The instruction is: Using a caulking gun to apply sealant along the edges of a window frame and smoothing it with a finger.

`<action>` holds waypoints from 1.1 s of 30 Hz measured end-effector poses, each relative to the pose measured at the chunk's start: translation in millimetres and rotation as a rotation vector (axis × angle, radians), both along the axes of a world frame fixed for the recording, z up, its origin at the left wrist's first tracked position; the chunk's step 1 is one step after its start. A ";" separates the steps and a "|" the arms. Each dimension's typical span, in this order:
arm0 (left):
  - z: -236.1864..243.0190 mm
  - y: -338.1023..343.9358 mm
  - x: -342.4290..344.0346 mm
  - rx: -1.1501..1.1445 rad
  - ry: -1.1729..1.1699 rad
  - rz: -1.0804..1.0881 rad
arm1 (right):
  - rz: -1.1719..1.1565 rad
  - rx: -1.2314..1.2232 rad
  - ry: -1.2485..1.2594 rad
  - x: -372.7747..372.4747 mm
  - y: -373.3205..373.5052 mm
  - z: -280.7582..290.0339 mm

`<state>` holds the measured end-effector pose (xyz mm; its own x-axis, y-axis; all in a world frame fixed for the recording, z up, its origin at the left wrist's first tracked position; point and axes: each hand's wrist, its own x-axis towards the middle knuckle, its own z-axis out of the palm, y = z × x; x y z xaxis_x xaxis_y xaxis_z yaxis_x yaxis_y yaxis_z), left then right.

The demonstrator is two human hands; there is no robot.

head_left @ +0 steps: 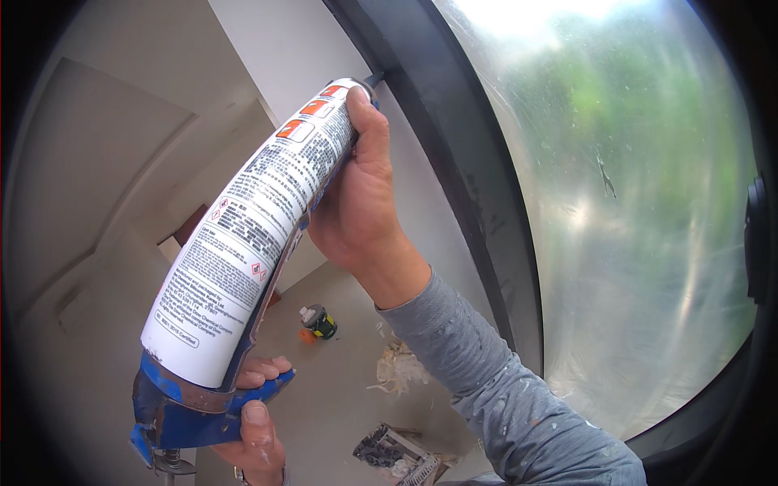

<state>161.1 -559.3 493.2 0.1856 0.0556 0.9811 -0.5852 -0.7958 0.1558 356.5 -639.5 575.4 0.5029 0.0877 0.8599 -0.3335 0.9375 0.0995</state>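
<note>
A blue, worn caulking gun [182,417] carries a white cartridge [223,251] with printed label and orange pictures, tilted up to the right. My right hand [356,194] is wrapped around the cartridge's front part, thumb near its top. The dark nozzle tip [375,78] is at the seam between a black window frame [454,113] and white wall [279,36]; whether it touches is unclear. My left hand [255,429] grips the gun's handle and trigger at the bottom, its fingertips curled over them.
Translucent film-covered glass [624,243] fills the right side. On the floor [324,405] below lie a dark can with white top [322,324], an orange item beside it, crumpled pale material [397,364] and a tray of tools or debris [393,454]. White panelled surfaces stand at left.
</note>
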 end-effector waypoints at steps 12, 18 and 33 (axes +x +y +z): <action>-4.8 10.7 -12.7 0.043 0.093 0.070 | 0.018 -0.017 -0.003 -1.4 0.7 -0.1; -5.2 8.1 -13.5 0.054 0.132 0.105 | 0.036 -0.003 0.001 -3.4 1.2 1.5; -7.0 19.8 -13.4 0.054 0.109 0.050 | 0.015 0.001 -0.009 -2.1 2.0 -1.1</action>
